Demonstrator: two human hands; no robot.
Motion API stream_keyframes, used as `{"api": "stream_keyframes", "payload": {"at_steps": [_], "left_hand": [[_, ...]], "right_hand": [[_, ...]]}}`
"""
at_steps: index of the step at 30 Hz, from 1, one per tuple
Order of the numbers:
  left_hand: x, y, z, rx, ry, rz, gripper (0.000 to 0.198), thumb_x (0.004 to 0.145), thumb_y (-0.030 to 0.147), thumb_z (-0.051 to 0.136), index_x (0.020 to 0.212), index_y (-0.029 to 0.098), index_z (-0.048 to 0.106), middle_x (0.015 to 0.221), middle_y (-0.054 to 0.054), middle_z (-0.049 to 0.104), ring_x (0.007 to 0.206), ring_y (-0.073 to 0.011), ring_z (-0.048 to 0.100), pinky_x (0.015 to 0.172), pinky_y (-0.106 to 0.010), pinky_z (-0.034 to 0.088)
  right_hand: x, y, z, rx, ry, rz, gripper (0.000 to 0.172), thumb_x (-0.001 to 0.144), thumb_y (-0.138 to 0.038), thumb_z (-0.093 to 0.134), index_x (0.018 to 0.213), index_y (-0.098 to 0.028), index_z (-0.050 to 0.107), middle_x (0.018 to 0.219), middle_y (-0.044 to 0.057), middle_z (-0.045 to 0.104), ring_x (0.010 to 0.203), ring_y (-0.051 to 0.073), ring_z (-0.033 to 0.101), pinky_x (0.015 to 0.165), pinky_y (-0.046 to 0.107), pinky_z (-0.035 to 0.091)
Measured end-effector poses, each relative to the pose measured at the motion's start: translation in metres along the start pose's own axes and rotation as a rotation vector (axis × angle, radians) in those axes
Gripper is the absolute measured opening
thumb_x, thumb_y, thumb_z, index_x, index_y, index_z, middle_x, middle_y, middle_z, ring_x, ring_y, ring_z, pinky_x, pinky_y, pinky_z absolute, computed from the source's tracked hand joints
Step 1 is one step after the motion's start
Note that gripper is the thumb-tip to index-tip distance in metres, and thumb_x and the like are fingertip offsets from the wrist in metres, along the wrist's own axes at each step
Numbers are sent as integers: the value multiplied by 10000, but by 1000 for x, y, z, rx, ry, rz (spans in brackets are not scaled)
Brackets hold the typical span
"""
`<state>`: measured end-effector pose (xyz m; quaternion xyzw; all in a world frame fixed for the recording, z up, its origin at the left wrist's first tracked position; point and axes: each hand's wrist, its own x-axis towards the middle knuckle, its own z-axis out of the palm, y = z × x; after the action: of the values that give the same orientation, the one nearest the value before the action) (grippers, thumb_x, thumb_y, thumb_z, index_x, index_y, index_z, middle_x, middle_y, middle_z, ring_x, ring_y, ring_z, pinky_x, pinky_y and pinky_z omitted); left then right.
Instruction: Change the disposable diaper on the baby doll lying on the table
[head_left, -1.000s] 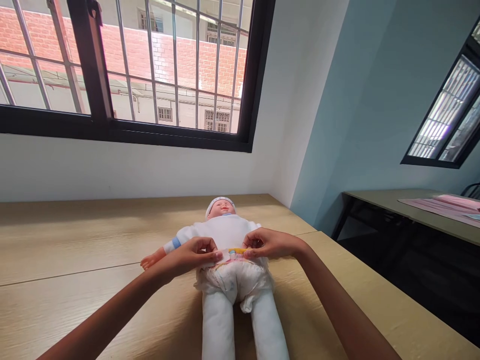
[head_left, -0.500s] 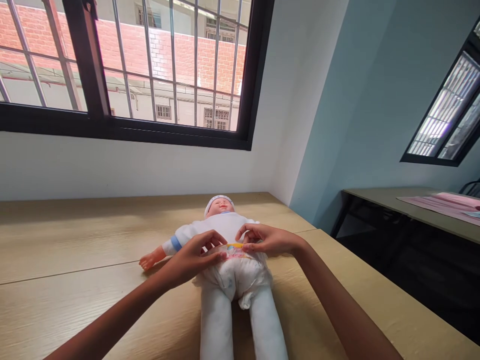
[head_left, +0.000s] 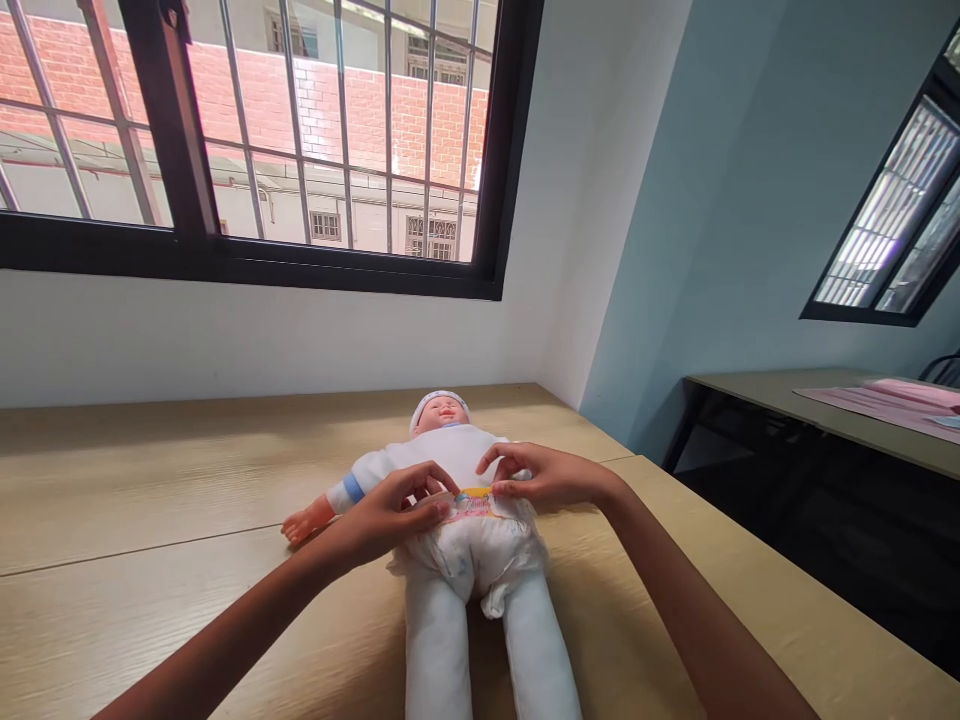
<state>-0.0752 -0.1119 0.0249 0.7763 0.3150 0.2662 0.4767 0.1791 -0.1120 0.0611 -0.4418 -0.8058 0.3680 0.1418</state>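
A baby doll in a white top with blue cuffs and a white cap lies on its back, its legs towards me. Round its hips is a white diaper with a coloured print band at the front waist. My left hand is closed on the left part of that waistband, thumb below and fingers curled above. At the right part, my right hand has its thumb on the band's edge, fingers bent over it. The exact grip under the fingertips is partly hidden.
The doll lies on a wooden table set against a white wall below a barred window. To the right, a second table carries pink cloth. The wooden table's right edge runs diagonally towards me.
My right hand has shifted slightly to the right along the waistband, baring a little more of the print. My left hand stays at its place; the view has moved slightly.
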Motion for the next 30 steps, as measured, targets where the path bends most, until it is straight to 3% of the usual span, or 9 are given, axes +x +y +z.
{"api": "stream_keyframes", "payload": {"at_steps": [3, 6, 10, 13, 17, 22, 30], "left_hand": [[-1, 4, 2, 64, 13, -4, 283, 842, 429, 538, 955, 176, 597, 772, -5, 517, 693, -133, 425, 585, -242, 326], [-4, 8, 10, 257, 127, 24, 213, 855, 332, 518, 998, 195, 597, 910, -41, 557, 793, -175, 503, 689, -282, 419], [-9, 10, 24, 600, 218, 237, 286, 914, 187, 396, 1098, 225, 611, 1182, -81, 549, 1080, -240, 533, 940, -405, 451], [-12, 8, 32, 763, 126, 385, 351, 965, 179, 329, 1224, 250, 557, 1291, -42, 566, 1280, -241, 441, 1098, -510, 343], [-14, 9, 37, 820, -20, 379, 377, 973, 222, 341, 1323, 254, 478, 1398, -7, 504, 1369, -232, 361, 1178, -552, 187], [-17, 14, 36, 883, -83, 339, 448, 954, 241, 379, 1402, 226, 395, 1482, -17, 378, 1412, -246, 266, 1181, -508, 206], [-19, 15, 32, 939, -112, 329, 487, 925, 190, 428, 1409, 192, 374, 1492, -31, 364, 1416, -258, 245, 1156, -531, 260]], "right_hand": [[-10, -11, -6, -119, 77, -4, 260, 840, -359, 627, 1055, -212, 614, 902, 14, 678, 903, 193, 595, 796, 287, 410], [-15, -19, -6, -146, 36, 38, 229, 807, -347, 655, 984, -203, 647, 887, 23, 654, 862, 185, 593, 735, 273, 431], [-13, -26, 3, -213, 69, 131, 315, 716, -391, 731, 919, -186, 604, 824, 7, 588, 768, 159, 546, 609, 242, 402], [-11, -31, 12, -204, 45, 128, 338, 716, -373, 722, 947, -201, 545, 797, -16, 587, 757, 154, 544, 596, 234, 393], [-10, -32, 21, -260, 84, 120, 282, 762, -272, 638, 1008, -221, 510, 800, -20, 605, 758, 155, 558, 614, 236, 392], [-11, -34, 24, -364, 121, 152, 238, 799, -252, 569, 1030, -218, 520, 789, -2, 621, 756, 166, 556, 607, 242, 367], [-15, -46, 23, -405, 286, 153, 223, 770, -223, 551, 988, -213, 506, 772, 0, 601, 688, 155, 534, 576, 236, 353]]}}
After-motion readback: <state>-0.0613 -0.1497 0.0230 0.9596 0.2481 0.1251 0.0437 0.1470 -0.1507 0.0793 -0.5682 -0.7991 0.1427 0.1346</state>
